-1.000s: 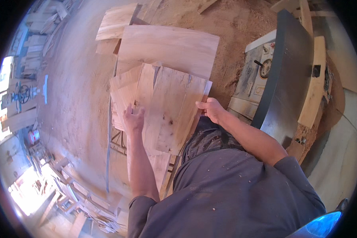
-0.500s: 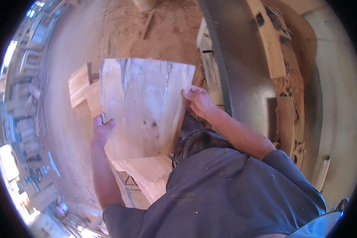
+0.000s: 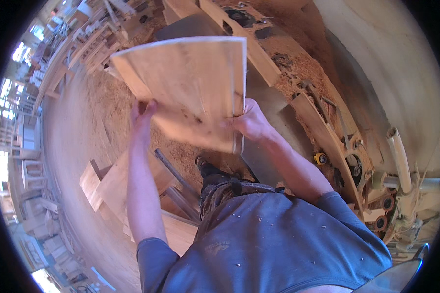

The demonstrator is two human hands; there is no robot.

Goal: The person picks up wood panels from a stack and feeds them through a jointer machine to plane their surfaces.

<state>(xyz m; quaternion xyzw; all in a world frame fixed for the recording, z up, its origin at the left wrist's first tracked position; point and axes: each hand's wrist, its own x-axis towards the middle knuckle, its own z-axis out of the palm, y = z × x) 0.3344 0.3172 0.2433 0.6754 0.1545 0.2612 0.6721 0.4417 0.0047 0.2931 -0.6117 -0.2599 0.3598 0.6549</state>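
Wooden panel (image 3: pixel 190 73): held aloft (dark knots (image 3: pixel 198 119) on its face)
Left hand (image 3: pixel 142 115): grip pinching its left edge
Right hand (image 3: pixel 253 122): grip clasping its right edge

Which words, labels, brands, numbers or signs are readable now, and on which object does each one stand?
Nothing can be read with certainty.
Pale print on the blue shirt: too small and faint.
Small yellow-and-black object: too small to make out any lettering.
Wooden panel: no lettering visible.
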